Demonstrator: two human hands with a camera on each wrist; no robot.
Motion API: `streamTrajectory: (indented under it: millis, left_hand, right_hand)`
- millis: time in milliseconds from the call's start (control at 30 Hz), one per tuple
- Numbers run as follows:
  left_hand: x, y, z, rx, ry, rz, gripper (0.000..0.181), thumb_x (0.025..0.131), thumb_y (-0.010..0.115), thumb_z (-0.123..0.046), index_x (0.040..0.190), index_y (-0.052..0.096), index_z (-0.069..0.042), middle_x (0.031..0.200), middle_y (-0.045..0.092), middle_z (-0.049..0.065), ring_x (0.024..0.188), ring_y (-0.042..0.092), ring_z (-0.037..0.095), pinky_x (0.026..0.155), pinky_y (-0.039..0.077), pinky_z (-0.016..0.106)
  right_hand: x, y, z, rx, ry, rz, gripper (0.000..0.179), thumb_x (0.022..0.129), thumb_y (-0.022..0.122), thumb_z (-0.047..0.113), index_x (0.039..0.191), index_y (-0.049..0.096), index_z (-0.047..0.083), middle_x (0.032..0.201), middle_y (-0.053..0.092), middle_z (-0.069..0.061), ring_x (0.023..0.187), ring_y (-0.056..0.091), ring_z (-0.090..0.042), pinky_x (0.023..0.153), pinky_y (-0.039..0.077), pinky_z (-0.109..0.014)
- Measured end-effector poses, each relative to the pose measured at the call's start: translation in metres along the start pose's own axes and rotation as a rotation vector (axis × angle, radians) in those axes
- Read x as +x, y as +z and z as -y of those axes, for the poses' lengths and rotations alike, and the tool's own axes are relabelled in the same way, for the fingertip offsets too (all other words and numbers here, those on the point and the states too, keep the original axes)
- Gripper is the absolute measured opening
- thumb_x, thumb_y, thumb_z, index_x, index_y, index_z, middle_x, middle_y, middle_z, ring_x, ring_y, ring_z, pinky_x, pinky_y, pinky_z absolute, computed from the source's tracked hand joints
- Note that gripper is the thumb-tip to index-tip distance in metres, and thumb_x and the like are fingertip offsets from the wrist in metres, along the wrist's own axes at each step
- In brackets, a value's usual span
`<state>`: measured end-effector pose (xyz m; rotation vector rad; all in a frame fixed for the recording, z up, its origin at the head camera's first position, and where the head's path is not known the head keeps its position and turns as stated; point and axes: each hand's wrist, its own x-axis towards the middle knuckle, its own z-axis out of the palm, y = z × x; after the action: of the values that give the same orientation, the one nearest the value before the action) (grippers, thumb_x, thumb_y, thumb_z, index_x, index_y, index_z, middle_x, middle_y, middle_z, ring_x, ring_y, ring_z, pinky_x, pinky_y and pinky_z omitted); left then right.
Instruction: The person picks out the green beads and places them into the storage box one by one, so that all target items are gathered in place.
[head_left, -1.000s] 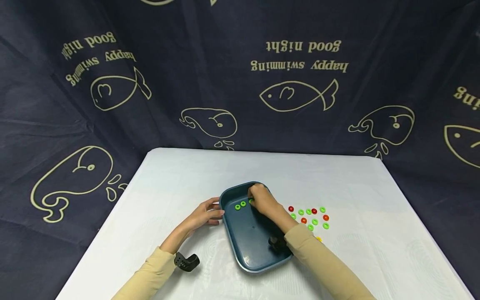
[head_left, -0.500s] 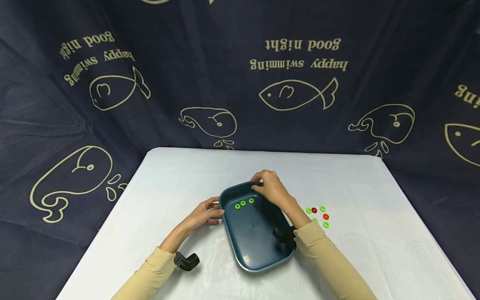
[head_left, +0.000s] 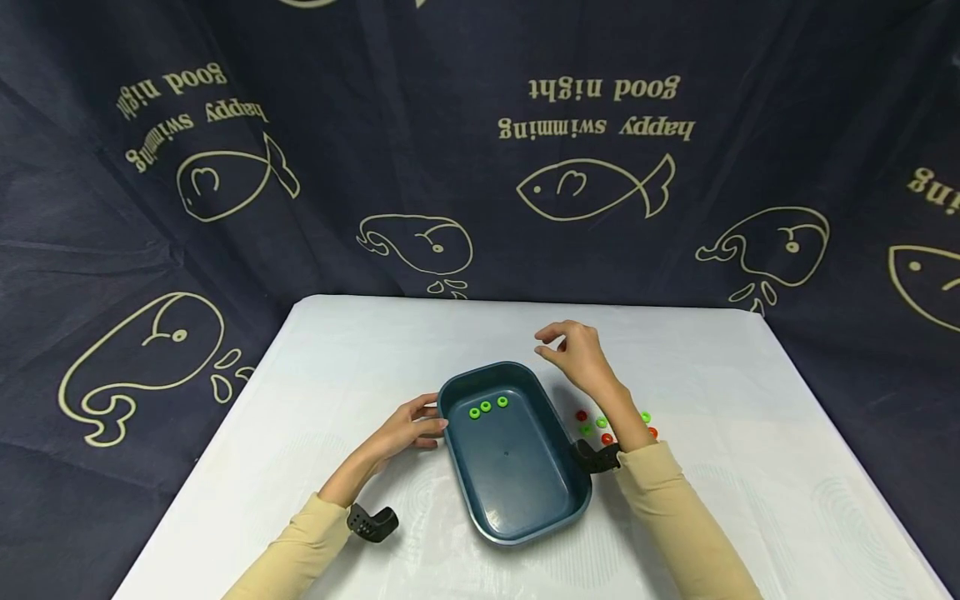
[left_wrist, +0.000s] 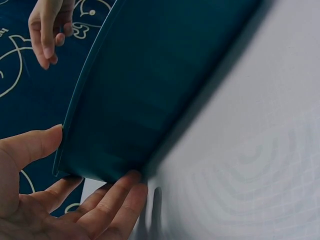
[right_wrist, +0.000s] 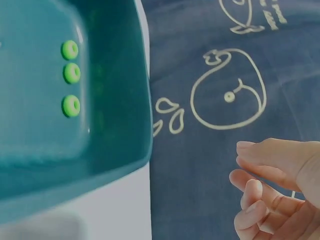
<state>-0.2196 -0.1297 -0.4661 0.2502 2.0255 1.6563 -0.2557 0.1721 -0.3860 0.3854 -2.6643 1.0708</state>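
Observation:
A dark blue-green plastic tray (head_left: pixel 510 475) stands on the white table. Inside it, near the far end, three green rings (head_left: pixel 486 407) lie in a slanting row. My left hand (head_left: pixel 408 429) rests at the tray's left side. In the left wrist view its thumb (left_wrist: pixel 47 142) touches the rim and its fairly straight fingers lie against the outer wall. My right hand (head_left: pixel 577 354) is in the air beyond the tray's far right corner, apart from it. Its fingers (right_wrist: pixel 250 202) are loosely bent with nothing between them.
Several green and red rings (head_left: pixel 582 415) lie on the table right of the tray, partly hidden by my right forearm. A dark fabric (head_left: pixel 600 250) with fish and whale drawings hangs behind the white table (head_left: pixel 390 350).
My right hand has let go of a green ring in the tray, risen over the rim and moved right and away. The left hand and the tray have stayed in place.

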Motion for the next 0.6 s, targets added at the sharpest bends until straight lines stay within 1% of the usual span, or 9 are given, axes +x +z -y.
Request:
streamTrajectory:
  millis: [133,267,467,600]
  left_hand:
    - [0.0,0.0,0.0,-0.002,0.003,0.003,0.065,0.091,0.058,-0.018,0.145,0.027,0.0,0.136,0.043,0.029,0.111,0.061,0.03,0.088,0.055,0.041]
    - [0.0,0.0,0.0,-0.003,0.002,0.003,0.065,0.091,0.058,-0.018,0.145,0.027,0.0,0.136,0.043,0.029,0.11,0.061,0.028,0.088,0.055,0.041]
    - [0.0,0.0,0.0,-0.009,0.001,0.001,0.065,0.091,0.058,-0.018,0.145,0.027,0.001,0.136,0.043,0.03,0.111,0.061,0.03,0.088,0.055,0.041]
    - [0.0,0.001,0.0,-0.008,0.001,-0.001,0.065,0.091,0.058,-0.018,0.145,0.027,0.001,0.136,0.043,0.03,0.109,0.061,0.027,0.088,0.055,0.041]
  right_hand:
    - [-0.004,-0.006,-0.01,0.0,0.011,-0.029,0.018,0.081,0.072,0.009,0.097,0.072,0.003,0.094,0.072,-0.015,0.063,0.058,-0.022,0.053,0.045,-0.023]
    - [-0.012,-0.012,-0.021,-0.009,0.041,-0.044,0.018,0.081,0.072,0.012,0.097,0.073,0.004,0.093,0.072,-0.014,0.062,0.056,-0.019,0.053,0.044,-0.022]
    - [-0.027,-0.015,-0.04,-0.032,0.083,-0.036,0.018,0.081,0.072,0.013,0.096,0.073,0.004,0.095,0.072,-0.014,0.06,0.054,-0.016,0.05,0.042,-0.021]
    - [-0.038,-0.014,-0.05,-0.041,0.117,-0.023,0.018,0.081,0.073,0.013,0.096,0.073,0.004,0.095,0.072,-0.014,0.06,0.054,-0.016,0.051,0.041,-0.02]
